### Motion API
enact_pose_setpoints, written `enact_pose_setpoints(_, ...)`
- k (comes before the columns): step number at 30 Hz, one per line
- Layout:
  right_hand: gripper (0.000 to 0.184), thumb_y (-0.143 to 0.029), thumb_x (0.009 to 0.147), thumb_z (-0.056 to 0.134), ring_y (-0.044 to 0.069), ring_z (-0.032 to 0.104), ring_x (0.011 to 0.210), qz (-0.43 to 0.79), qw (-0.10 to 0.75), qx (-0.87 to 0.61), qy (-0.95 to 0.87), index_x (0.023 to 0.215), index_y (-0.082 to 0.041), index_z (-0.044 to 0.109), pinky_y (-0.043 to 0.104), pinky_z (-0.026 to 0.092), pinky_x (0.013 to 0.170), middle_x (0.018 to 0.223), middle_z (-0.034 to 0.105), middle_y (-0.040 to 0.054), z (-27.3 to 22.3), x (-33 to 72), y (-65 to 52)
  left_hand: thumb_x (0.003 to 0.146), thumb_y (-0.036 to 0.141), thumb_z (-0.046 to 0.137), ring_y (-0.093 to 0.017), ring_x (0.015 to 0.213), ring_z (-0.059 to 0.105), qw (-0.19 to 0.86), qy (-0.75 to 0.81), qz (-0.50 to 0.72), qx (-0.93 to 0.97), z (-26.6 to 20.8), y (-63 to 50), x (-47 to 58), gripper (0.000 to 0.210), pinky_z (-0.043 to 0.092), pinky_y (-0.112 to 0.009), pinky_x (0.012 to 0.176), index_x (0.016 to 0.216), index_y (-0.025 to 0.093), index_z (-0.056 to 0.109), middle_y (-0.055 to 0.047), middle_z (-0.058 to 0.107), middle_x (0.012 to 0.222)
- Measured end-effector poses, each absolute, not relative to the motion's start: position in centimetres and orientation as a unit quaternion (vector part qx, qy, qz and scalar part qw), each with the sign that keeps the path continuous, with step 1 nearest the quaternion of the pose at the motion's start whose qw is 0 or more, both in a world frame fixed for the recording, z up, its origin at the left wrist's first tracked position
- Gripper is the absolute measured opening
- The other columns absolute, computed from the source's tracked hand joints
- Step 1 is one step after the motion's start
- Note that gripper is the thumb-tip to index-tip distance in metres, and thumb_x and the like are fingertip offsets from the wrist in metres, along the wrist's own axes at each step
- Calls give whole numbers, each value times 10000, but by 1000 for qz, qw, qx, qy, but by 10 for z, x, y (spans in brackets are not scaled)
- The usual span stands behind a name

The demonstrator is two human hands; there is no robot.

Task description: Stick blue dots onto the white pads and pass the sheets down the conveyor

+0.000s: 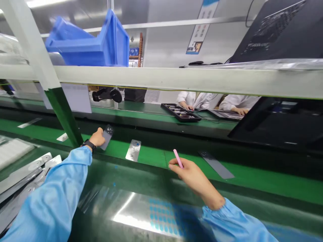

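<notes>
Left hand point(97, 137) pinching gray phone back panel point(108, 135) by its near-left edge, fingers curled in; panel is over the green conveyor belt point(156, 158), left of center, camera cutouts at its far end. Can't tell if it's fully lifted or partly resting on the belt. Right hand point(188, 173) holds pink tweezer-like stick point(178, 158) between thumb and fingers, narrow grip, tip pointing up and away, above the belt's near edge, touching no panel. Silver phone back panel point(133, 150) lies flat between the hands, a blue dot in its camera ring; dark gray panel point(217, 165) flat to the right of right hand. Sheet of blue round stickers point(165, 215) on the near worktop point(106, 179); more panels point(27, 181) piled at left, partly behind the left sleeve. Handling, judging by looks: gray panel thin, light, stiff, probably smooth and slippery, likely to scratch or crack if bent. Best held by the long edges, flat face untouched, fingers off the camera cutouts, light pressure.
</notes>
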State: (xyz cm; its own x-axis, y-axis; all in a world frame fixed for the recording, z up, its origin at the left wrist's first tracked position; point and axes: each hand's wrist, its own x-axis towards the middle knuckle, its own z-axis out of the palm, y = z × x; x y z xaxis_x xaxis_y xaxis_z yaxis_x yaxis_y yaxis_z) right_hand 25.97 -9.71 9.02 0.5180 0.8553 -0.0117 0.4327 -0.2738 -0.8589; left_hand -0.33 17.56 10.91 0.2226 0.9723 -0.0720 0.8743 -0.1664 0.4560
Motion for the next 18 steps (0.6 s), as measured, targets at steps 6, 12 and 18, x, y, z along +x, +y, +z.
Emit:
enact_pose_setpoints(6, 322, -415, 570, 681, 90, 336, 428, 395, 572, -637, -335, 719, -129, 671, 248, 249, 436, 452, 395, -61, 95, 225, -117, 737, 110, 440, -164, 699, 653, 329, 473, 181, 797, 130, 73, -53, 549, 480, -243, 589, 1256, 230, 307, -11, 680, 948)
enact_pose_setpoints(12, 427, -541, 556, 745, 137, 524, 516, 448, 575, -609, -311, 667, -133, 688, 276, 411, 515, 565, 576, 25, 89, 203, -140, 778, 29, 331, -251, 968, 668, 157, 453, 103, 872, 108, -26, -80, 665, 506, -371, 823, 1414, 206, 252, -127, 627, 1209)
enact_pose_setpoints(18, 396, -543, 680, 672, 153, 561, 585, 337, 523, -686, -377, 760, -158, 716, 248, 412, 492, 624, 616, 18, 63, 192, -149, 766, -68, 289, -278, 978, 676, 63, 404, -111, 906, 74, -89, -59, 740, 527, -391, 812, 1449, 214, 313, -212, 494, 1363)
